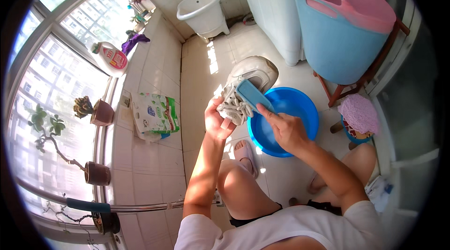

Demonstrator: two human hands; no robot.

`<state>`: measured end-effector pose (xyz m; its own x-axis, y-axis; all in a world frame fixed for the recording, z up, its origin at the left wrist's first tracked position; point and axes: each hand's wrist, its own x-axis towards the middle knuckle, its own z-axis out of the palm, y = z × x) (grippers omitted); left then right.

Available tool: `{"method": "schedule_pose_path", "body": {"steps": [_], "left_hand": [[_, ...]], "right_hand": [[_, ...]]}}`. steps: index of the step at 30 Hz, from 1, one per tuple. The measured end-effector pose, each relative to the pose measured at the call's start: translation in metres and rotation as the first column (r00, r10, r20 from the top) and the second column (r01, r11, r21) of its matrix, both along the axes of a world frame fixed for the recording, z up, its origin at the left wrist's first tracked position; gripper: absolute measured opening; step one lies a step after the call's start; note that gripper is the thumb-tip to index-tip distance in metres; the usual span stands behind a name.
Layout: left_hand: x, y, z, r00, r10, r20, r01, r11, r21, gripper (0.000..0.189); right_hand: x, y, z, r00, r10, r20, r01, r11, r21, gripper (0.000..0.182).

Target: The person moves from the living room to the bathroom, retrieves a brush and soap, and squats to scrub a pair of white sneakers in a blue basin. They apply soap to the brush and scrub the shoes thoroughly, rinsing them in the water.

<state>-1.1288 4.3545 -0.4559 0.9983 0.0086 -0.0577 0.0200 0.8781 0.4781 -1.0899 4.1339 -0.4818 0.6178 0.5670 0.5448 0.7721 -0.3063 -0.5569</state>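
My left hand (217,119) grips a whitish lace-up sneaker (258,69) by its tongue and collar end, holding it up over the floor beside the basin. In my right hand (286,128) is a light-blue scrubbing brush (254,96), its back towards me and the index finger stretched along it. The brush lies against the side of the sneaker, near the laces; its bristles are hidden. Partly below the brush and my right hand stands a round blue plastic basin (309,109) with water in it.
A blue and pink laundry tub (341,39) rests on a wooden stand at the right. Beyond are a small white footed basin (202,7) and a white appliance (272,10). Potted plants and a detergent bottle (112,59) line the left sill, above a green-and-white plastic pack (158,112).
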Motion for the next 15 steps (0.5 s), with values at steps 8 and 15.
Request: {"method": "schedule_pose_path", "body": {"steps": [8, 15], "left_hand": [[0.027, -0.120, -0.045, 0.992, -0.095, -0.088, 0.095, 0.995, -0.010, 0.044], [-0.002, -0.174, -0.085, 0.985, -0.101, -0.140, 0.082, 0.987, -0.140, 0.031]], "right_hand": [[-0.003, -0.083, -0.041, 0.949, -0.168, -0.268, 0.180, 0.983, 0.023, 0.051], [0.009, -0.125, -0.049, 0.894, -0.289, -0.343, 0.239, 0.954, -0.180, 0.045]]}}
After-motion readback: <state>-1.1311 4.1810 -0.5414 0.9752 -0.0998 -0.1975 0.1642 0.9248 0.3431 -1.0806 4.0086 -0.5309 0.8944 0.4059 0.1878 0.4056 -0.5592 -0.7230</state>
